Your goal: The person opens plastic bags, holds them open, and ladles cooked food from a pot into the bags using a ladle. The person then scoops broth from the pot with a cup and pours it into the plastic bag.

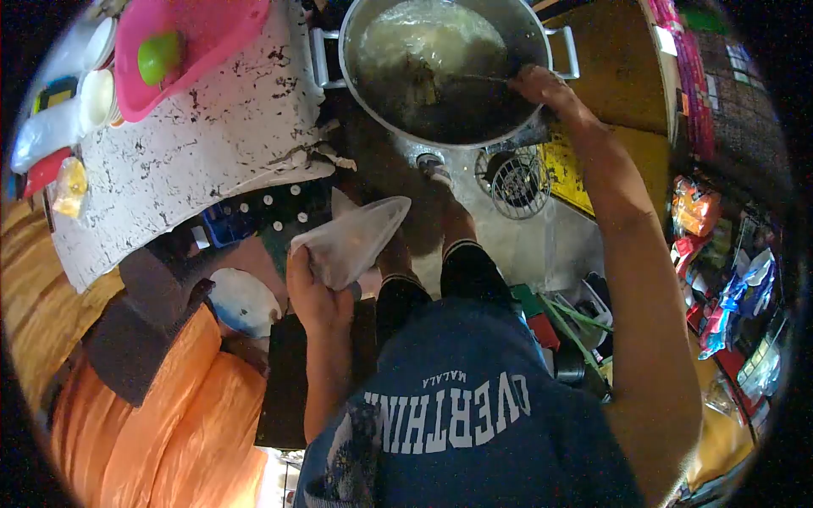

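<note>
My left hand (318, 292) is closed on a translucent plastic bag (360, 241), which spreads open toward the upper right. My right hand (540, 86) reaches over the rim of a large metal pot (453, 142). Its fingers are wrapped round a thin-handled utensil (478, 79) that runs left into the pot. The utensil's far end is hard to make out against something brownish. Cloudy, bubbling-looking liquid (423, 34) fills the far part of the pot.
To the left stands a worn white tabletop (246, 118) with a pink basin (190, 51) holding a green, round item (160, 57). White cups (97, 97) sit beside it. A round wire rack (519, 184) is below the pot. Packaged goods (737, 296) line the right side.
</note>
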Demonstrator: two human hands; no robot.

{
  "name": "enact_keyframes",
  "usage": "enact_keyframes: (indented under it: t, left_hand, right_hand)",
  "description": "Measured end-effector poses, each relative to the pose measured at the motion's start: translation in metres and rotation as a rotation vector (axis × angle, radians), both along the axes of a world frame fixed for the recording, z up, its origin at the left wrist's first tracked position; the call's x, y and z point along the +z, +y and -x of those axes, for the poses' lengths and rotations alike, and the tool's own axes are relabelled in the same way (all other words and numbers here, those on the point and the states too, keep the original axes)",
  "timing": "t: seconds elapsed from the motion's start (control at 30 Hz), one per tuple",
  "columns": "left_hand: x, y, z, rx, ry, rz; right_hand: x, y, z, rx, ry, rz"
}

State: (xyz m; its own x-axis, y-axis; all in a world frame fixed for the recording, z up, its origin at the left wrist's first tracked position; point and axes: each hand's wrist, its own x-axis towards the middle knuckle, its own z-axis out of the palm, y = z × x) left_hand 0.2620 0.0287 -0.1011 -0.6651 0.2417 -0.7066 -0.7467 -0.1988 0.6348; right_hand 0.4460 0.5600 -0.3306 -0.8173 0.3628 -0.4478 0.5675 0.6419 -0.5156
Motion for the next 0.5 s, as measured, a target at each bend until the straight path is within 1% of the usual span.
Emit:
enact_keyframes:
  t: [0.03, 0.1, 0.17, 0.2, 0.23, 0.27, 0.3, 0.37, 0.5]
  left_hand:
    - [0.000, 0.001, -0.001, -0.004, 0.005, -0.001]
    - [-0.001, 0.002, -0.001, 0.015, -0.070, -0.012]
    - [-0.002, 0.003, -0.003, 0.013, -0.069, -0.033]
    - [-0.003, 0.003, -0.004, 0.014, -0.072, -0.052]
    - [-0.003, 0.002, -0.004, 0.015, -0.071, -0.050]
    - [-0.003, 0.001, -0.004, 0.027, -0.094, -0.075]
    - [-0.003, 0.000, -0.004, 0.040, -0.118, -0.100]
    - [-0.008, -0.003, -0.003, 0.050, -0.108, -0.091]
    - [-0.006, -0.001, -0.001, 0.048, -0.100, -0.107]
  right_hand:
    - [-0.030, 0.017, -0.015, -0.010, 0.086, 0.071]
    - [-0.007, 0.001, 0.008, 0.041, -0.157, -0.207]
    - [0.005, -0.010, 0.021, 0.161, -0.151, -0.424]
    - [0.028, -0.024, 0.028, 0.160, -0.150, -0.422]
    - [0.063, -0.041, 0.035, 0.104, -0.174, -0.365]
    - [0.070, -0.044, 0.039, 0.079, -0.185, -0.335]
    - [0.074, -0.045, 0.040, 0.054, -0.196, -0.305]
    - [0.069, -0.034, 0.044, 0.059, -0.410, -0.238]
    - [0.078, -0.036, 0.043, -0.032, -0.378, -0.324]
